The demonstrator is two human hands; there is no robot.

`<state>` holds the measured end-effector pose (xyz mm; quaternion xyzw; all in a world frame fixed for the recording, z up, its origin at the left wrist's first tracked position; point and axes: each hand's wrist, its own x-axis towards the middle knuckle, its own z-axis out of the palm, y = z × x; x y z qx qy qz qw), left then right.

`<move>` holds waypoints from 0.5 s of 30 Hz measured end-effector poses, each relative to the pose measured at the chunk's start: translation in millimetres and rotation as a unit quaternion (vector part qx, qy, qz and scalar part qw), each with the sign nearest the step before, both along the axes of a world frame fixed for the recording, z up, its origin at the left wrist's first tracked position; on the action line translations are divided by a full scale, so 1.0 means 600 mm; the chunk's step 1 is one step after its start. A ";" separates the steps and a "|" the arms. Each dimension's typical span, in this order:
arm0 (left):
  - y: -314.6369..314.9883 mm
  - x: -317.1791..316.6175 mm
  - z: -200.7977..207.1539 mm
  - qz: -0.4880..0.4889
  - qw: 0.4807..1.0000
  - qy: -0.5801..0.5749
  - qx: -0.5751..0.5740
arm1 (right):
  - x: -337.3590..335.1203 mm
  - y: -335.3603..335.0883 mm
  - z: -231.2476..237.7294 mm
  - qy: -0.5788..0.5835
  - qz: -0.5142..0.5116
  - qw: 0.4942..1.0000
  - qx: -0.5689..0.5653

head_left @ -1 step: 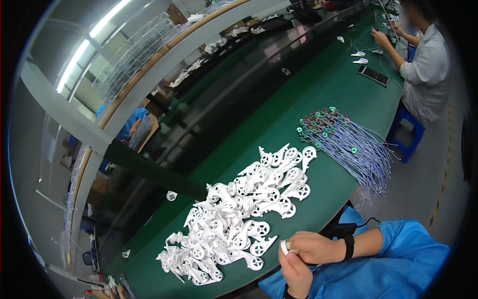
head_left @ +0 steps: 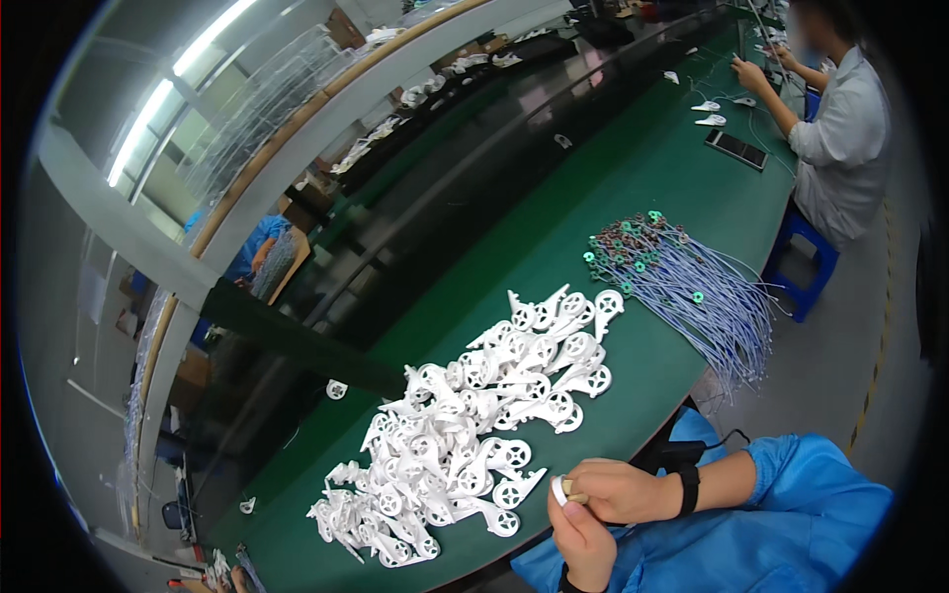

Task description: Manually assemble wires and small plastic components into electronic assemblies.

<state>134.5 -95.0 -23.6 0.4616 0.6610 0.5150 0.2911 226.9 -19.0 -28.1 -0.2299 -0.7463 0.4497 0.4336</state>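
Nearest are the two hands of the person, and I take the clock around them, with twelve o'clock at the upper edge. The right hand [head_left: 628, 491] comes from three o'clock, with a dark band [head_left: 689, 491] on its wrist and a blue sleeve [head_left: 801, 479] behind it. The left hand [head_left: 585, 549] comes from six o'clock. Both hands have their fingers narrow, and the fingertips meet on one small white part [head_left: 560, 490], which is held between them in front of the body. A beige bit [head_left: 571, 493] shows beside it, but I cannot tell what it is.

At ten o'clock, just beyond the hands, a big heap of white parts [head_left: 425, 450] lies on the green table [head_left: 643, 395]; many have a round end with spokes. At one o'clock, farther, lies a bundle of pale blue cables [head_left: 707, 311] with green rings [head_left: 698, 297] at the upper end. Between one and two o'clock, beyond the cables, stands a blue stool [head_left: 820, 269]. Farther at one o'clock, a co-worker in a pale shirt [head_left: 845, 163] sits by the table, near a dark flat device [head_left: 736, 148].
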 end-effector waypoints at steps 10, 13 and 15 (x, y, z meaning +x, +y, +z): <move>0.011 -0.072 0.008 -0.077 0.822 -0.555 -0.104 | 0.023 0.022 0.057 -0.180 0.047 0.978 0.095; 0.002 -0.076 0.024 -0.109 0.782 -0.608 -0.087 | 0.031 0.024 0.074 -0.172 0.058 0.979 0.097; 0.002 -0.079 0.016 -0.110 0.804 -0.576 -0.095 | 0.033 0.029 0.081 -0.168 0.061 0.978 0.103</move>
